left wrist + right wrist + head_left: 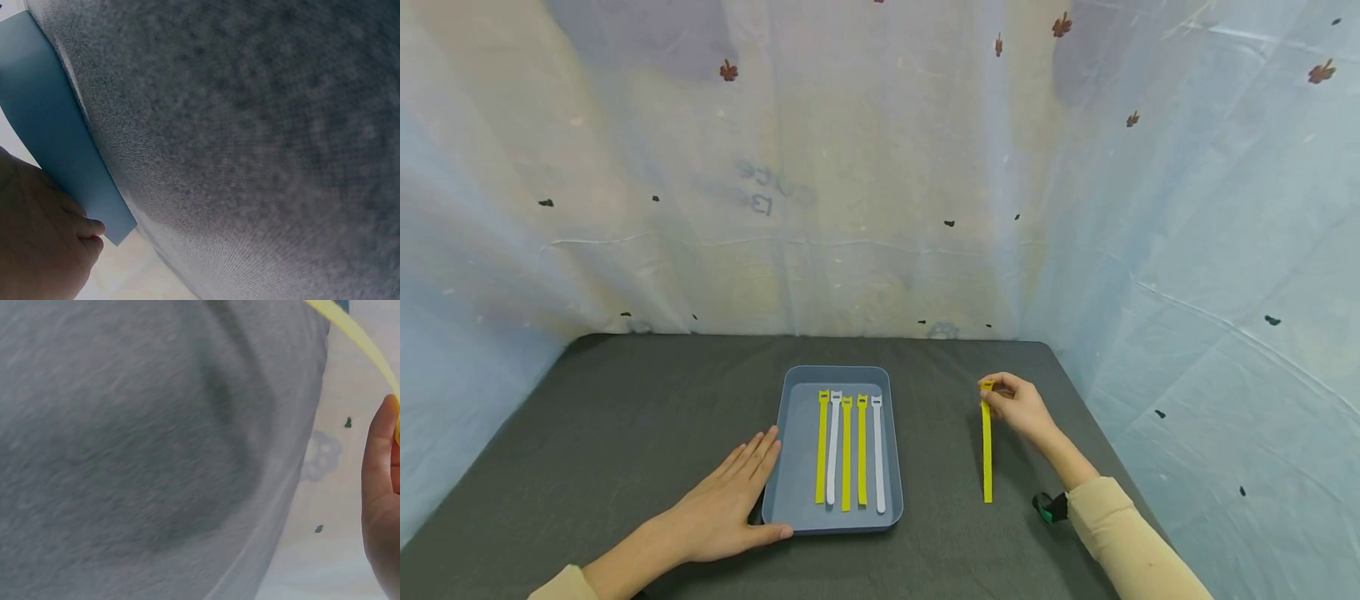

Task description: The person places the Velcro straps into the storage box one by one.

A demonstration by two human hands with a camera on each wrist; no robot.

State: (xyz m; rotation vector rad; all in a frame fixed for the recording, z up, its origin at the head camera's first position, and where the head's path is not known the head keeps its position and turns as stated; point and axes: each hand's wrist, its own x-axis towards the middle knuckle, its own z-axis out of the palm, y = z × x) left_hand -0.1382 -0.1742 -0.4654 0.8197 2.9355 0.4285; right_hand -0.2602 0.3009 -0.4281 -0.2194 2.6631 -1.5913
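In the head view a blue-grey tray (801, 521) holds several cable ties side by side, yellow and white, slotted heads toward the far end. One of them is a yellow tie (846, 454), another a white tie (878, 458). My left hand (722, 504) rests against the tray's left wall, fingers straight and thumb at the near left corner. To the right of the tray, my right hand (1018, 408) pinches a yellow cable tie (987, 454) near its slotted head, the strap pointing toward me. The right wrist view shows that strap (356, 331) curving above the cloth.
A dark grey cloth (647, 417) covers the table. Pale plastic sheeting (865, 167) with leaf prints hangs behind and at both sides. Under the right forearm a black and green strap (1049, 507) shows at the wrist.
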